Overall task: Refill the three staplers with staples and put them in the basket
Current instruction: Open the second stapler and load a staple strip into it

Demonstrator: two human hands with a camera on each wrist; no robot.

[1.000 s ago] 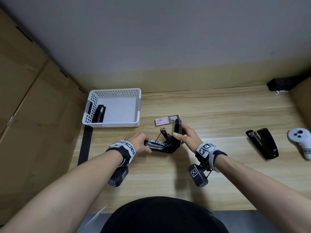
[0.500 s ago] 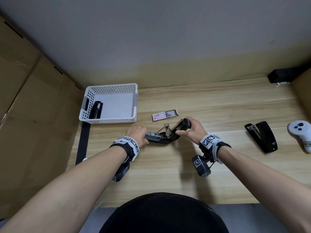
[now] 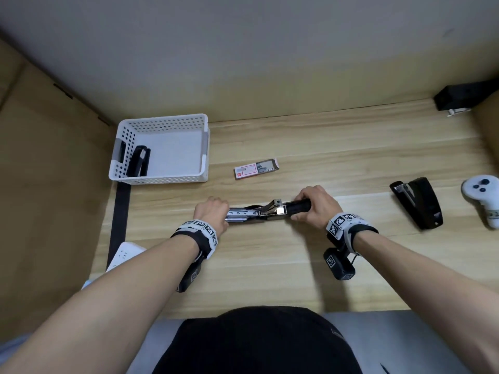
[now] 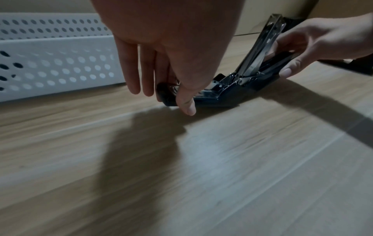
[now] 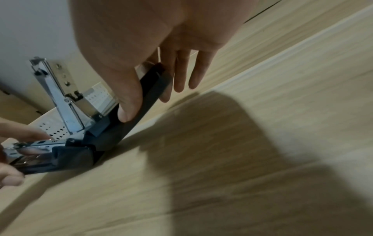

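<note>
Opened stapler (image 3: 266, 213) on table (image 3: 337, 157), base end pinched by left hand (image 3: 212, 215), black top gripped by right hand (image 3: 316, 207) | staple box (image 3: 255, 169) just behind | basket (image 3: 162, 179) far-left, holding one stapler (image 3: 139, 161) | third stapler (image 3: 417, 202) and white controller (image 3: 483, 199) well right.

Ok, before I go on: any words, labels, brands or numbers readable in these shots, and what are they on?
No text can be read.
Staple box: a red-and-white label with print, too small and blurred to read.
Wristbands: black-and-white square marker patterns, no letters.
Wrist camera: one more such marker.
White controller: a marking at its lower end, cut off and unreadable.
</note>
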